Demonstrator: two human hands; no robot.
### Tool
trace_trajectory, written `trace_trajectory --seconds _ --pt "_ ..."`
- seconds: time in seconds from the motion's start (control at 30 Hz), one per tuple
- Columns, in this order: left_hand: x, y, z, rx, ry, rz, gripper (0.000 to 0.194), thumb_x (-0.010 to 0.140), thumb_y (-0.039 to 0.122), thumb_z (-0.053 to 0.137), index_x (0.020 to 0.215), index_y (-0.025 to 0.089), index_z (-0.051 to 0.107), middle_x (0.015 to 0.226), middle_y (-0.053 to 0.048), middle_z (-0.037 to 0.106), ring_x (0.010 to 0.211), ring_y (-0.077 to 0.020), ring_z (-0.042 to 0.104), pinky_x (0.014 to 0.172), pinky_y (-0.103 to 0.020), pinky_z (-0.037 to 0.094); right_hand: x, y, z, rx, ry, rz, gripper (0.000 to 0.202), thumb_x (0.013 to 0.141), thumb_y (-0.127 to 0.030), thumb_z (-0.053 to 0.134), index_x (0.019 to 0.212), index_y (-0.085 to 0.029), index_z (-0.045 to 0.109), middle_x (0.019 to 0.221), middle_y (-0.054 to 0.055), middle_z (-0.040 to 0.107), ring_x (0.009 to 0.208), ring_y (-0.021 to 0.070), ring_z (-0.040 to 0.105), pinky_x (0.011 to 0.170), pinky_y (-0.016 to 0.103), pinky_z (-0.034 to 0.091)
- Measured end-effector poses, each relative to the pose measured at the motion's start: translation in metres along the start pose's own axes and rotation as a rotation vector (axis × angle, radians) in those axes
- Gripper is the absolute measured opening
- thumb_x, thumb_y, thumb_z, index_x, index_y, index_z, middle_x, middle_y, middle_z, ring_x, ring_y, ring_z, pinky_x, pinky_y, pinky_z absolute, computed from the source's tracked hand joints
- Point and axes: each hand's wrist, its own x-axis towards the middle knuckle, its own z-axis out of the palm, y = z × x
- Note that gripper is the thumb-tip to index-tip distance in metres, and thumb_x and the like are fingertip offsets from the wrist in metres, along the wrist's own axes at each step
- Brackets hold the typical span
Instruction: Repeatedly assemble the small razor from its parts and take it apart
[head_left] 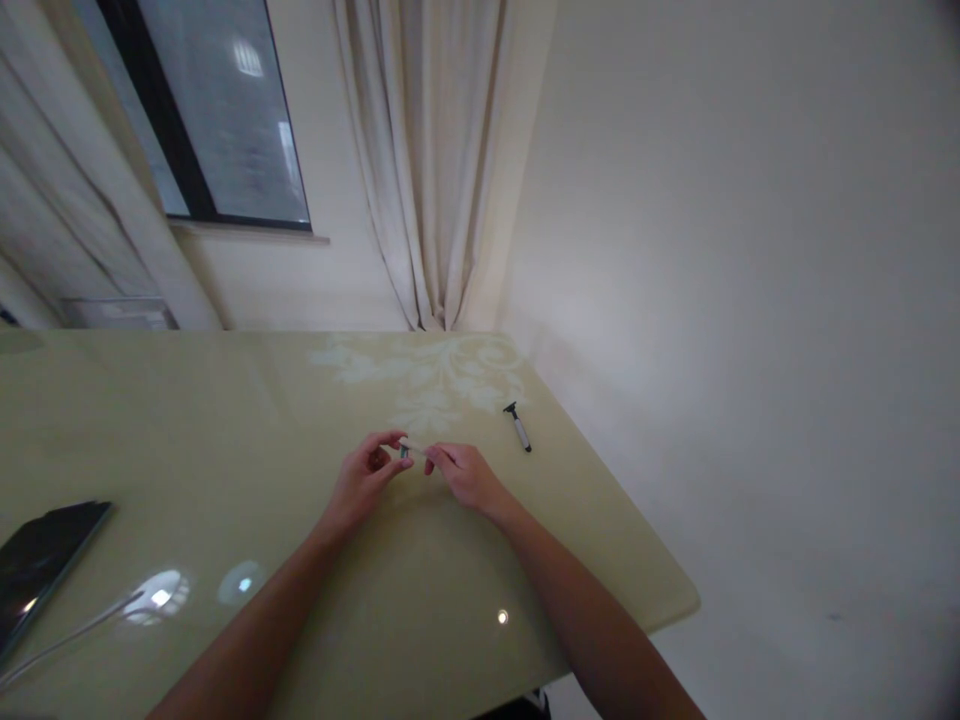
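My left hand [366, 474] pinches a small teal-and-white piece [405, 451] between thumb and fingertips, just above the table. It is too small to tell its kind. From that piece a thin pale strip [416, 446] runs across to my right hand [465, 474], whose thumb and forefinger are closed on its other end. I cannot tell whether strip and piece are joined or only touching. A razor [520, 430] with a dark head and a grey-and-black handle lies on the table beyond my right hand, apart from it.
The glossy pale-green table [225, 430] has a white floral pattern [442, 365] at its far end. A dark flat glossy panel [49, 550] and a white cable [71, 636] lie at the left. A wall [720, 300] stands right; a curtain [427, 170] hangs behind.
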Motion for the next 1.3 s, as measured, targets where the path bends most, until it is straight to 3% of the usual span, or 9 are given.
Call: trace_trajectory --seconds 0.07,0.23,0.37,0.5,0.63,0.8,0.9,1.17,1.3 --pt "0.0002 -0.0004 0.0001 0.0 0.006 0.009 0.046 0.07 0.047 0.083 0.106 0.021 0.073 0.079 0.003 0.061 0.056 -0.0097 0.046 0.052 -0.023 0.036 0.0002 0.0001 0.0001 -0.023 0.053 0.029 0.044 0.107 -0.038 0.046 0.08 -0.017 0.074 0.069 0.0 0.058 0.069 0.0142 0.052 0.068 0.025 0.033" --pt "0.0006 0.0003 -0.0011 0.012 0.009 0.001 0.048 0.071 0.047 0.083 0.109 0.02 0.072 0.072 0.004 0.057 0.056 -0.0101 0.046 0.053 -0.023 0.036 0.001 0.004 0.0018 -0.004 -0.019 -0.022 0.044 0.108 -0.04 0.046 0.083 -0.018 0.075 0.071 -0.001 0.059 0.07 0.0143 0.053 0.069 0.025 0.034" --pt "0.0012 0.0015 -0.0032 0.014 0.012 0.002 0.047 0.071 0.048 0.083 0.107 0.02 0.073 0.07 0.005 0.055 0.055 -0.0099 0.045 0.052 -0.023 0.036 0.0012 0.006 0.0027 -0.031 0.048 0.032 0.044 0.108 -0.038 0.046 0.081 -0.017 0.074 0.069 -0.001 0.058 0.07 0.0142 0.053 0.069 0.025 0.034" --pt "0.0005 0.0018 -0.0044 0.029 0.001 -0.001 0.05 0.071 0.05 0.083 0.11 0.02 0.073 0.064 0.006 0.053 0.054 -0.0111 0.046 0.052 -0.023 0.036 0.0006 0.0041 0.0044 0.019 -0.04 -0.027 0.045 0.109 -0.043 0.045 0.086 -0.018 0.076 0.068 -0.002 0.056 0.066 0.0135 0.051 0.067 0.024 0.034" --pt "0.0003 0.0001 -0.0049 0.042 0.01 0.023 0.047 0.072 0.05 0.082 0.108 0.021 0.073 0.069 0.005 0.056 0.055 -0.0108 0.047 0.052 -0.023 0.037 0.0013 0.0031 0.0028 -0.022 0.035 0.017 0.047 0.109 -0.041 0.045 0.082 -0.017 0.075 0.07 0.0 0.059 0.07 0.0142 0.053 0.07 0.025 0.034" --pt "0.0011 -0.0017 -0.006 0.028 0.019 0.023 0.049 0.072 0.05 0.083 0.109 0.02 0.073 0.074 0.003 0.059 0.056 -0.0102 0.047 0.052 -0.023 0.037 -0.0006 0.0011 -0.0003 0.005 -0.037 -0.019 0.045 0.108 -0.042 0.046 0.085 -0.018 0.076 0.066 -0.002 0.055 0.065 0.0135 0.05 0.066 0.025 0.033" --pt "0.0007 -0.001 -0.0065 0.037 0.009 0.022 0.047 0.073 0.05 0.082 0.109 0.02 0.073 0.071 0.004 0.057 0.055 -0.0104 0.046 0.052 -0.023 0.036 -0.0008 0.0007 -0.0006 -0.016 0.025 0.013 0.045 0.108 -0.041 0.046 0.083 -0.017 0.076 0.066 -0.001 0.055 0.066 0.0138 0.051 0.067 0.026 0.033" --pt "0.0 0.0023 -0.006 0.03 0.01 0.006 0.047 0.073 0.05 0.082 0.109 0.02 0.073 0.064 0.006 0.05 0.054 -0.0109 0.043 0.052 -0.023 0.033 0.0004 0.0034 0.0001 -0.002 0.017 0.02 0.047 0.107 -0.044 0.046 0.083 -0.017 0.076 0.067 -0.001 0.056 0.067 0.014 0.052 0.066 0.026 0.032" --pt "-0.0009 0.0044 -0.0058 0.016 0.021 0.024 0.049 0.073 0.05 0.083 0.111 0.021 0.073 0.07 0.005 0.055 0.055 -0.0106 0.044 0.052 -0.024 0.034 -0.0008 0.0018 -0.0001 0.073 -0.053 -0.011 0.048 0.107 -0.046 0.046 0.085 -0.017 0.077 0.066 -0.001 0.054 0.066 0.0136 0.05 0.066 0.026 0.033"
